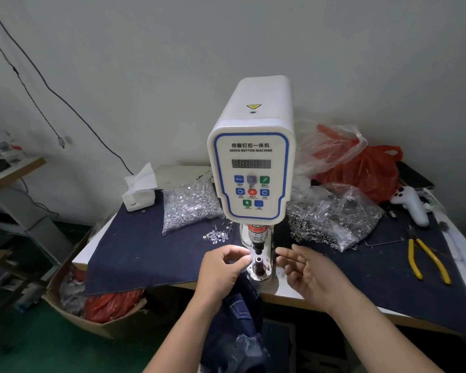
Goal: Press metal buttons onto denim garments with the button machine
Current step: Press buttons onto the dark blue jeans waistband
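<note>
The white servo button machine (252,168) stands at the table's front middle, its upper punch (257,249) above the lower die (258,265). My left hand (221,270) is just left of the die, fingers curled with the tips pinched together; whether a small piece sits between them is unclear. My right hand (307,270) hovers right of the die with fingers spread and relaxed, holding nothing. A dark denim garment (240,319) hangs below the table edge between my forearms. Loose silver tacks (215,235) lie left of the machine.
A bag of silver tacks (191,205) and a bag of ring buttons (331,219) flank the machine on a dark cloth (145,251). Yellow pliers (425,259), a white handheld tool (412,203), red plastic bags (361,168), a tissue box (139,192). Cardboard box (92,313) below left.
</note>
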